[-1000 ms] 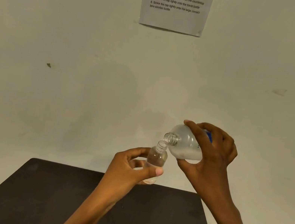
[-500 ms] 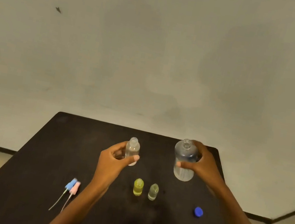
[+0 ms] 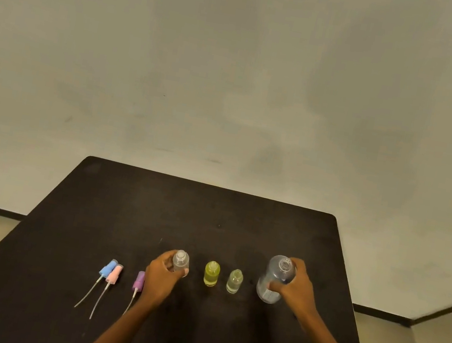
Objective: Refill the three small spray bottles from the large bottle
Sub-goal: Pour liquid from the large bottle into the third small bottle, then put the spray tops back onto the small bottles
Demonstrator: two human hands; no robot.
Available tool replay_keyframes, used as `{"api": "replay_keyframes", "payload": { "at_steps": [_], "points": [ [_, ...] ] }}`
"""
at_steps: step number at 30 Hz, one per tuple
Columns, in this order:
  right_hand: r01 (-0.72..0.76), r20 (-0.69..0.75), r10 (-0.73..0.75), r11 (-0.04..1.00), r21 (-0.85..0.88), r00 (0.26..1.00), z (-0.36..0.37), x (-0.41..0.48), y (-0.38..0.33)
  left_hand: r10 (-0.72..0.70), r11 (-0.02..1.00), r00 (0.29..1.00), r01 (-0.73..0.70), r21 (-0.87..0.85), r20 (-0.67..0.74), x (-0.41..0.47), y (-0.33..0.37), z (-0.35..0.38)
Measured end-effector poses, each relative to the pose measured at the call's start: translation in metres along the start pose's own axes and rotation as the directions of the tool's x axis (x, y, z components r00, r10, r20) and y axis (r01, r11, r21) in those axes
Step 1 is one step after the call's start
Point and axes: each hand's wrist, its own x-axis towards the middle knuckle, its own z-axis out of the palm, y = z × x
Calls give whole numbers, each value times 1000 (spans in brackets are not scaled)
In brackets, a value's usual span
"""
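A: While I watch remotely, where are the hands?
B: I see the left hand (image 3: 161, 276) curled round a clear small bottle (image 3: 181, 260), the right hand (image 3: 293, 290) gripping the large bottle (image 3: 273, 282); a yellow bottle (image 3: 211, 274) and a pale bottle (image 3: 234, 281) stand between them.

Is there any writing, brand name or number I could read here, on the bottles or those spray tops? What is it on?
No text here can be read.
large bottle: a faint patch low on its side, perhaps a label, too blurred to read.
clear small bottle, yellow small bottle, pale small bottle: no print shows.
blue spray head, pink spray head, purple spray head: no print shows.
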Motion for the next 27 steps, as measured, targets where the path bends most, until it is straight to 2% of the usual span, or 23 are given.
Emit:
{"api": "replay_keyframes", "payload": {
  "at_steps": [11, 20, 23, 25, 27],
  "points": [
    [-15, -83, 18, 999, 41, 996, 5, -9, 15, -104, 994, 993, 102, 46, 54, 27, -25, 11],
    [-28, -113, 37, 996, 80, 993, 14, -9, 24, -75, 997, 995, 74, 8, 60, 29, -35, 16],
    [18, -149, -14, 1000, 21, 989, 14, -8, 18, -61, 998, 995, 58, 39, 73, 25, -41, 13],
    [79, -244, -93, 995, -67, 965, 14, -13, 6, -32, 987, 998, 41, 158, -62, 20, -49, 6],
    [183, -399, -215, 976, -116, 891, 14, -23, -9, -24, 950, 954, 114, 289, -299, 15, -56, -6]
  ]
}}
